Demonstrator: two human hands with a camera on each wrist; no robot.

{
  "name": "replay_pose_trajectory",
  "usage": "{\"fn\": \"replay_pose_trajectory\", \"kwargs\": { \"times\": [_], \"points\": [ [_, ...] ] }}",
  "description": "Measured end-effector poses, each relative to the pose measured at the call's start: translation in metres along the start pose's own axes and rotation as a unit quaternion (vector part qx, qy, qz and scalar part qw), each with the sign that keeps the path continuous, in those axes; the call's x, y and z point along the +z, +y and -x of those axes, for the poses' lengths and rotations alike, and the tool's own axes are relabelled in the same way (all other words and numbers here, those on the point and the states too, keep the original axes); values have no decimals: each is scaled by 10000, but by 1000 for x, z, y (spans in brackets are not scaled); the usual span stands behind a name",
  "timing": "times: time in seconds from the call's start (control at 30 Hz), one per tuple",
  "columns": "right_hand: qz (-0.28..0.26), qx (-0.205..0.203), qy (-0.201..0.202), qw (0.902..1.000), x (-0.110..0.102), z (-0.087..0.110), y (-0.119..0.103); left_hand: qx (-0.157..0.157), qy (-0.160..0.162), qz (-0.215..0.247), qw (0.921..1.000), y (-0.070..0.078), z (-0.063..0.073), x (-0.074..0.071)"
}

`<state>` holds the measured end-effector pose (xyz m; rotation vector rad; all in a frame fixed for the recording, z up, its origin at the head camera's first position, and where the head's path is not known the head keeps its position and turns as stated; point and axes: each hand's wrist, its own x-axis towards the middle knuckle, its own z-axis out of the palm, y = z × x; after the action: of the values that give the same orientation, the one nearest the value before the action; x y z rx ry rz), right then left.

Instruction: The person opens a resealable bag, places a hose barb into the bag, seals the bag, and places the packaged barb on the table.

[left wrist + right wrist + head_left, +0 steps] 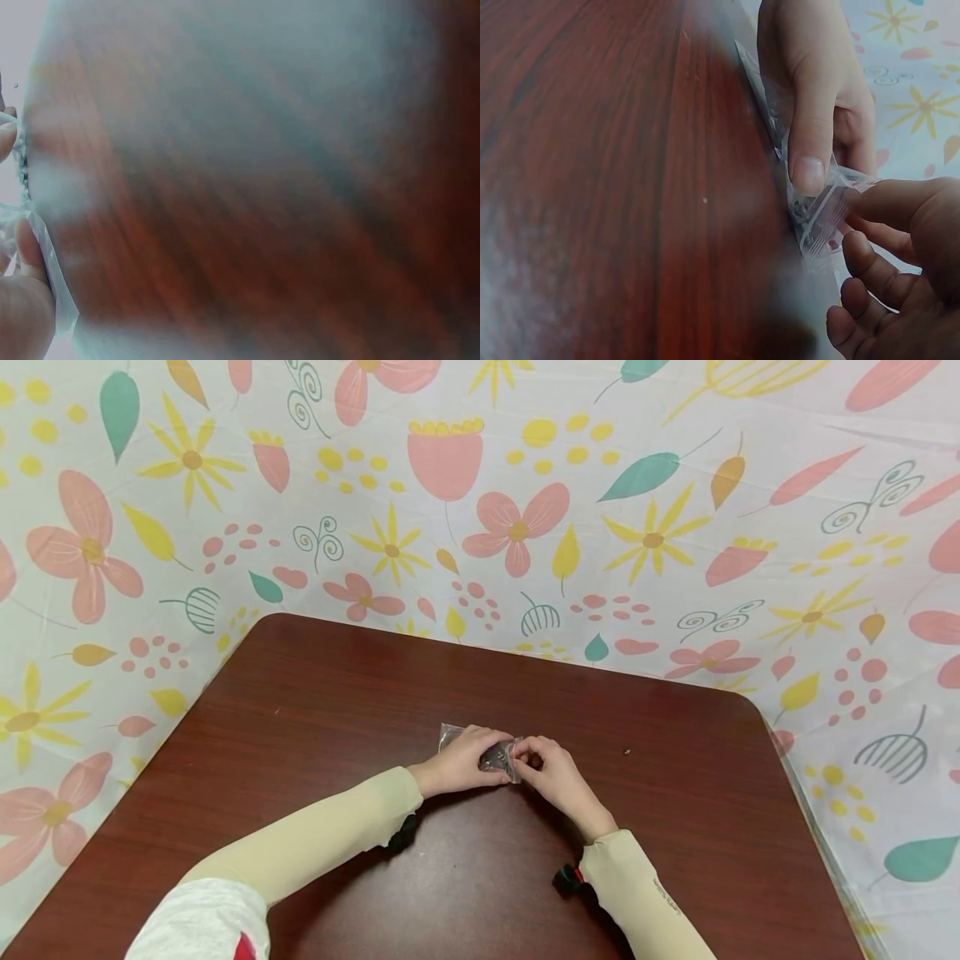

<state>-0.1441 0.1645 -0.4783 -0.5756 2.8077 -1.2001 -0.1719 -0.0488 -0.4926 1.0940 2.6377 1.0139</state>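
Note:
A clear plastic zip bag [495, 758] with small dark metallic pieces inside lies between the two hands, close over the table. My left hand [467, 762] grips the bag, its thumb [810, 174] pressing near the zip strip. At the bag's right end, my right hand [551, 774] pinches the edge with its fingertips. In the right wrist view, the other fingers of that right hand [922, 259] are curled beside the ridged strip. The left wrist view catches only part of the left hand [26, 311] and a clear flap of the bag [64, 292].
One tiny metallic piece [627, 752] lies on the dark brown wooden table [360, 693], right of the hands. A floral curtain [517, 468] stands behind and along the sides of the table. Dark wrist devices [567, 881] hang below the sleeves.

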Motion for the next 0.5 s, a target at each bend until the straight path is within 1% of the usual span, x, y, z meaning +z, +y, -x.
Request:
{"fn": "replay_pose_trajectory", "kwargs": {
  "times": [0.1,0.27,0.5],
  "points": [
    [13,-11,38,10000,0,1,2,-5,8,28,10000,0,0,0],
    [29,121,16,9999,-3,3,6,-42,-10,34,10000,-1,1,2],
    [80,135,64,9999,-12,8,12,-97,-12,65,9999,-2,0,1]
  ]
}}
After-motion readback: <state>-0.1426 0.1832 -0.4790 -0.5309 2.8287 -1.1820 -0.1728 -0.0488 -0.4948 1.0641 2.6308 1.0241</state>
